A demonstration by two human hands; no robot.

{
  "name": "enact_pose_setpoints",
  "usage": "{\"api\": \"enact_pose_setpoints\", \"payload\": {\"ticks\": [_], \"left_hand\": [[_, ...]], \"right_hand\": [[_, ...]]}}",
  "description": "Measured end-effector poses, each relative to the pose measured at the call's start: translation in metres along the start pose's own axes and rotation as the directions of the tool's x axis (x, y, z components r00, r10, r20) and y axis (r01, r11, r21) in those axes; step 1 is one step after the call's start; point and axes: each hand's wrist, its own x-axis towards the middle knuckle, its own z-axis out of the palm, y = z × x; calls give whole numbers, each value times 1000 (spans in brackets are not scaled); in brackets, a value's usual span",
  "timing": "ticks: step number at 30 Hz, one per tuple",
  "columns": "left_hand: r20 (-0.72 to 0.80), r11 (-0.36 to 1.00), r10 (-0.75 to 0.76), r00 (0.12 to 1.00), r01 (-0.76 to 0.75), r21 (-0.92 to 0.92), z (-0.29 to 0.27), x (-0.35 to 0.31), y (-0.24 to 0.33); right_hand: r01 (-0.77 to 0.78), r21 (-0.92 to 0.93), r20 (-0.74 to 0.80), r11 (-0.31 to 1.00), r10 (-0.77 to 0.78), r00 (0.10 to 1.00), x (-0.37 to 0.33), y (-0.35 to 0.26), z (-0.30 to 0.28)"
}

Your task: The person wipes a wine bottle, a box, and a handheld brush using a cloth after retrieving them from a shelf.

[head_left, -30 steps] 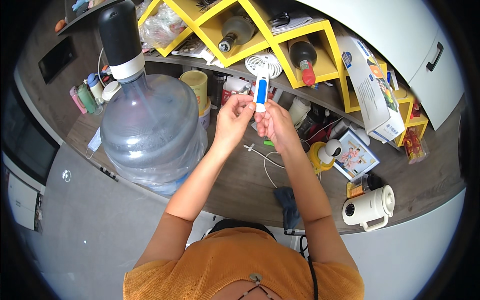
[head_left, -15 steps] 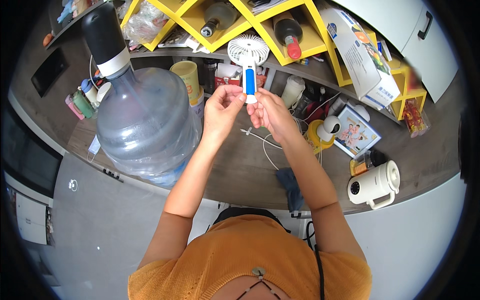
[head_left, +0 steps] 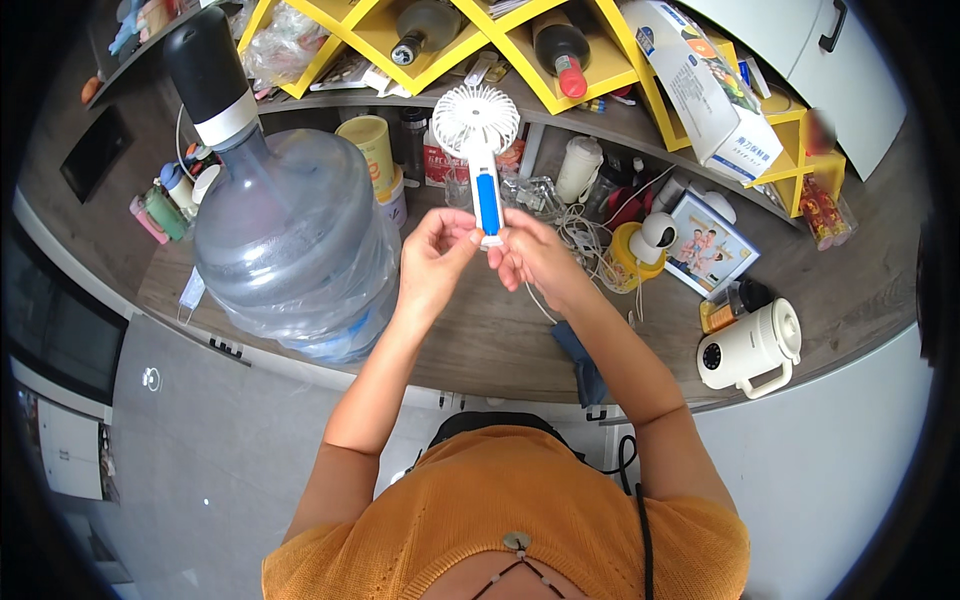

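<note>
A small white handheld fan [head_left: 475, 122] is held up over the counter, its round slotted head pointing away from me. In its handle an open compartment shows a blue cylindrical battery [head_left: 488, 203]. My left hand [head_left: 432, 265] pinches the handle's lower end from the left, thumb near the battery's bottom. From the right, my right hand [head_left: 545, 258] grips the same end, with its thumb close to the left thumb and its other fingers curled beneath. The fingertips partly cover the base of the handle.
A large clear water jug [head_left: 295, 230] with a black pump stands on the counter [head_left: 470, 350] at left. Yellow lattice shelves [head_left: 460, 50] hold bottles behind. Cables [head_left: 590, 245], a small white camera [head_left: 655, 232], a picture frame [head_left: 710, 245] and a cream kettle [head_left: 750, 345] are at right.
Both hands have brought the fan nearer to me and slightly left, lower in the picture. The grip at the handle's end stays much the same, and the view has shifted a little.
</note>
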Motion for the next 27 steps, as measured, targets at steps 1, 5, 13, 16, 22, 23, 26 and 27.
{"api": "enact_pose_setpoints", "payload": {"ticks": [1,5,13,16,22,23,26,27], "left_hand": [[15,1000,14,1000,-15,14,-3,-6,-5],[-1,997,-67,998,67,42,-10,-40,-33],[-7,937,-329,944,327,123,-32,-95,-119],[-41,919,-360,932,362,158,-41,-99,-148],[-156,887,-398,904,423,185,-59,-101,-180],[-167,886,-400,901,427,179,-61,-101,-185],[-205,884,-411,888,444,149,-67,-105,-196],[-212,885,-414,885,446,131,-67,-105,-198]], "right_hand": [[-13,-21,4,1000,13,1000,-4,6,1],[-92,-31,40,995,93,995,-26,48,1],[-458,10,30,889,458,889,-26,139,-1],[-534,92,35,841,533,845,-9,171,-3],[-508,135,19,851,510,860,20,214,9],[-508,144,14,849,511,859,24,219,10],[-527,165,21,833,532,847,37,230,13],[-533,171,21,828,538,843,42,234,13]]}}
